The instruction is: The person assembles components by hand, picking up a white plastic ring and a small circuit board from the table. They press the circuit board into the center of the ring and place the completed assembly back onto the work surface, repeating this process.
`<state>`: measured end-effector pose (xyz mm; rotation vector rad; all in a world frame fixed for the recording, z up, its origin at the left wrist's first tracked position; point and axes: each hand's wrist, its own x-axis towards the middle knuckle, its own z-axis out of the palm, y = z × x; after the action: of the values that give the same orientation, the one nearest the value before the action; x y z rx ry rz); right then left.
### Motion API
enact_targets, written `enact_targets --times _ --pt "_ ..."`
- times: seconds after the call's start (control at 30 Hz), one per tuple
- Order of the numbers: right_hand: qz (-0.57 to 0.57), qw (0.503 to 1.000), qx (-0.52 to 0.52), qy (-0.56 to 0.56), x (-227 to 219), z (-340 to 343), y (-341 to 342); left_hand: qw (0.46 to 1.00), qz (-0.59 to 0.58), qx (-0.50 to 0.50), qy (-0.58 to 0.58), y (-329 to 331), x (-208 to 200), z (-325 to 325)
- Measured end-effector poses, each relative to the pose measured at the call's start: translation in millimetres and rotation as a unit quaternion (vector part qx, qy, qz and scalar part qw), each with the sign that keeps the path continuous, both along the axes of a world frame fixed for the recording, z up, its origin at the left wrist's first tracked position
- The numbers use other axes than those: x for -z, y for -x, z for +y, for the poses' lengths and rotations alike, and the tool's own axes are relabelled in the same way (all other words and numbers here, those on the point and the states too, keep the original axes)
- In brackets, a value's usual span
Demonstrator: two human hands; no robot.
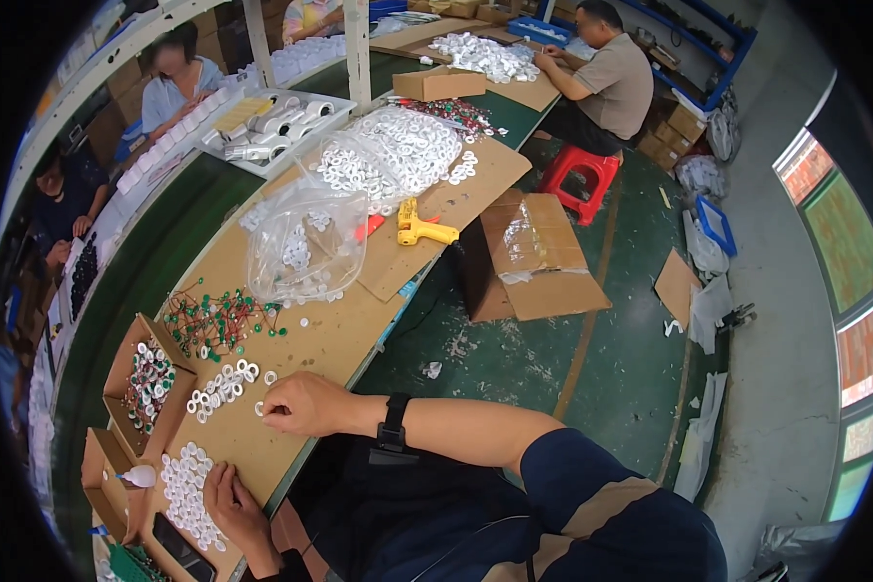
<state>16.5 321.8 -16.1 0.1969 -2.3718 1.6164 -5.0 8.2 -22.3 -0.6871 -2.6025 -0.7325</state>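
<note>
My right hand (306, 404) is over the cardboard-covered bench, its fingers curled together with a white ring (260, 409) showing at the fingertips. My left hand (235, 509) rests on the board, fingers stretched out along the edge of a pile of flat white rings (190, 490). Between the hands and a box is a smaller group of white rings (221, 390). Beyond it lies a tangle of small green discs with red and black wires (218, 320). An open cardboard box (177, 412) on the left holds more wired pieces and white rings.
A clear plastic bag (310, 257), a yellow glue gun (422, 228) and a large heap of white rings (398, 150) lie farther along the bench. A phone (179, 548) is near my left hand. Cardboard boxes (538, 257) and a red stool (584, 179) stand on the floor. Other people sit nearby.
</note>
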Motion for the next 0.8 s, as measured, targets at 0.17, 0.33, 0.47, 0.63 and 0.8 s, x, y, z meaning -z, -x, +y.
enact_targets --times 0.17,0.33,0.47,0.63,0.8 --pt "0.007 1.0 0.008 0.004 -1 -1 -2 1.0 0.005 0.009 -0.006 3 4 -3" --pt "0.011 1.0 0.018 -0.003 -3 2 -5 0.999 0.025 0.021 0.005 5 6 -2" --pt "0.032 0.999 0.011 -0.008 2 -3 -1 0.999 0.035 0.01 0.009 0 5 -12" --pt "0.002 1.0 0.028 -0.011 18 -9 -4 0.999 0.03 0.021 -0.034 -6 1 -4" --pt "-0.025 0.999 0.015 -0.04 -5 25 -12 0.996 0.059 0.044 -0.044 0 -18 29"
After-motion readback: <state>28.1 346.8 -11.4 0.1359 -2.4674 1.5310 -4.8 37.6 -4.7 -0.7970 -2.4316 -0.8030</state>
